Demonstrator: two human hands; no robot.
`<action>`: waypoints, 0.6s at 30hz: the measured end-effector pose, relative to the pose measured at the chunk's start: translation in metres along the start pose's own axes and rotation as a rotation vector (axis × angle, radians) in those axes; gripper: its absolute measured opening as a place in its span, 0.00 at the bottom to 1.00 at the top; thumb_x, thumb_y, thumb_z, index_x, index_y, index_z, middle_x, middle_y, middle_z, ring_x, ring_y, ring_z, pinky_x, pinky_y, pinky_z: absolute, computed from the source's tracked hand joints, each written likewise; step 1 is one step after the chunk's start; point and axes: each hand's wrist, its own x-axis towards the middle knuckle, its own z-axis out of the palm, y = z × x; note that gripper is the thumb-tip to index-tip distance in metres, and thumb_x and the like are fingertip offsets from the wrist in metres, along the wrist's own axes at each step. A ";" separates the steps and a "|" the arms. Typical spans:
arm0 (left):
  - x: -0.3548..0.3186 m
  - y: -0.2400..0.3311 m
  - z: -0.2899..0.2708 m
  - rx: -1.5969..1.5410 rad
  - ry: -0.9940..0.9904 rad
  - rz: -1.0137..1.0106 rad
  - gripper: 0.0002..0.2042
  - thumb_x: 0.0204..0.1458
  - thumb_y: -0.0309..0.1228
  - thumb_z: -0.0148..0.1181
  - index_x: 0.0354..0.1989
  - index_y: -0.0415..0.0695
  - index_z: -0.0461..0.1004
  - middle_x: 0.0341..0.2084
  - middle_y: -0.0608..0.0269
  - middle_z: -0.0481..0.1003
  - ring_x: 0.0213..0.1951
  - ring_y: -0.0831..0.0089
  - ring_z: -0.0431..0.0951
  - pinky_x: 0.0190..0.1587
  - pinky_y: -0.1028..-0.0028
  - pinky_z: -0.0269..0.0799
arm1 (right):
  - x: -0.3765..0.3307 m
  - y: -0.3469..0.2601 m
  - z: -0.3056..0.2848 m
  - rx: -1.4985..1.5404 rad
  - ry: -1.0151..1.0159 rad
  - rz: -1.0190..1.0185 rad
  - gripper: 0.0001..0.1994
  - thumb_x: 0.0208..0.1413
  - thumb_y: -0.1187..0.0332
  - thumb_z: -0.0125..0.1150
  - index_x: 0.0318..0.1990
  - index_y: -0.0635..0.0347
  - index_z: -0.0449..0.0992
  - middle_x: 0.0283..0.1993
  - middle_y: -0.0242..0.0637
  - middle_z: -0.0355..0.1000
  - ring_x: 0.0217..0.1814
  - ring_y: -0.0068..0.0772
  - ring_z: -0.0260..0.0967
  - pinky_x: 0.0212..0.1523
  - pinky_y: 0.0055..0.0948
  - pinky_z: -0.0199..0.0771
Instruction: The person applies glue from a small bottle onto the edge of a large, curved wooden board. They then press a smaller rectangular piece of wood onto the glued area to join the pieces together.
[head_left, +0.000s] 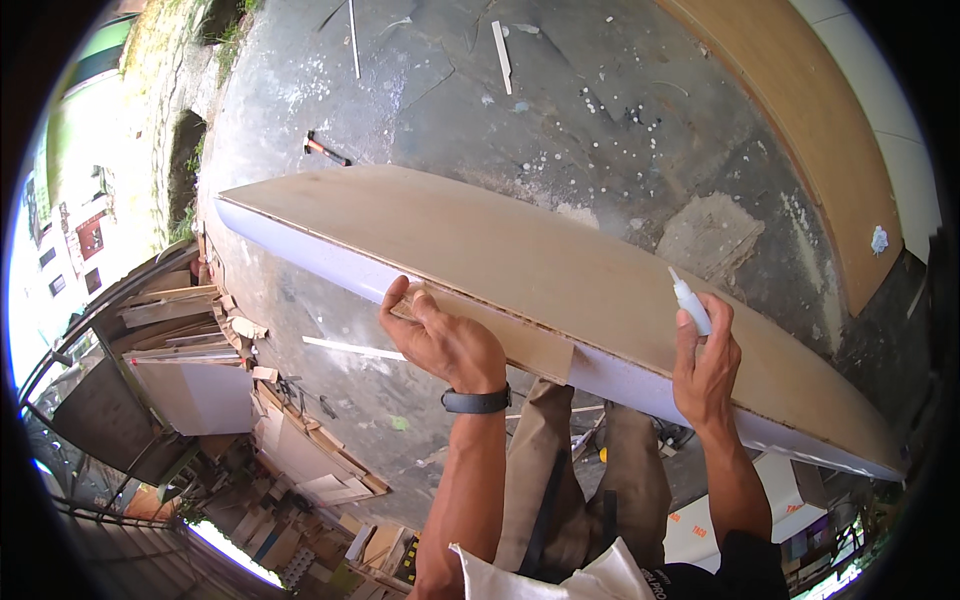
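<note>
A long tan wooden panel [480, 255] stretches across the view in front of me, its near side faced partly in white and partly in tan. My left hand [450, 340], with a dark band on its wrist, has its fingers curled at the near edge, thumb and index finger against it; part of the grip is hidden. In my right hand [708, 365] is a small white squeeze bottle [692, 305] with a thin nozzle, tilted up to the left over the panel. A rough brown seam [520, 320] runs along the near top edge.
A hammer [325, 150] lies on the stained concrete floor beyond the panel, with white strips [502, 58] farther off. A large brown board [800, 120] is at the far right. Wood offcuts and boards [190, 350] are stacked at the left. My legs [635, 455] are close behind the panel.
</note>
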 end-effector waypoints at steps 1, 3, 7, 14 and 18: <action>0.000 0.000 0.000 -0.006 0.000 -0.008 0.15 0.66 0.28 0.44 0.58 0.35 0.66 0.42 0.54 0.72 0.44 0.68 0.75 0.50 0.68 0.73 | -0.001 -0.001 0.000 0.002 0.014 0.004 0.14 0.71 0.69 0.56 0.57 0.65 0.66 0.44 0.50 0.77 0.39 0.51 0.78 0.39 0.44 0.76; 0.000 0.003 0.000 -0.021 0.006 -0.020 0.15 0.66 0.28 0.44 0.58 0.36 0.66 0.42 0.54 0.72 0.45 0.68 0.75 0.50 0.68 0.73 | -0.001 -0.002 0.002 0.012 0.042 0.006 0.14 0.71 0.68 0.55 0.57 0.65 0.66 0.43 0.50 0.77 0.37 0.52 0.77 0.39 0.44 0.76; 0.002 -0.007 -0.001 0.067 0.015 0.024 0.15 0.66 0.28 0.45 0.57 0.35 0.67 0.43 0.53 0.72 0.45 0.67 0.75 0.51 0.67 0.73 | -0.002 0.000 0.001 -0.029 0.058 0.030 0.14 0.72 0.66 0.54 0.57 0.65 0.65 0.40 0.51 0.77 0.36 0.55 0.78 0.38 0.46 0.76; 0.001 0.003 0.000 0.090 0.035 0.018 0.14 0.65 0.30 0.45 0.54 0.35 0.68 0.43 0.51 0.72 0.45 0.65 0.75 0.51 0.63 0.71 | 0.000 -0.002 0.004 -0.099 0.020 0.013 0.15 0.73 0.66 0.52 0.59 0.63 0.63 0.39 0.52 0.78 0.36 0.59 0.80 0.36 0.51 0.76; 0.002 0.006 0.000 0.161 0.031 0.016 0.14 0.65 0.31 0.45 0.53 0.35 0.68 0.43 0.51 0.71 0.44 0.64 0.75 0.51 0.62 0.71 | 0.001 -0.004 0.003 -0.106 0.006 0.003 0.15 0.72 0.66 0.52 0.59 0.63 0.63 0.40 0.52 0.78 0.36 0.59 0.80 0.35 0.50 0.77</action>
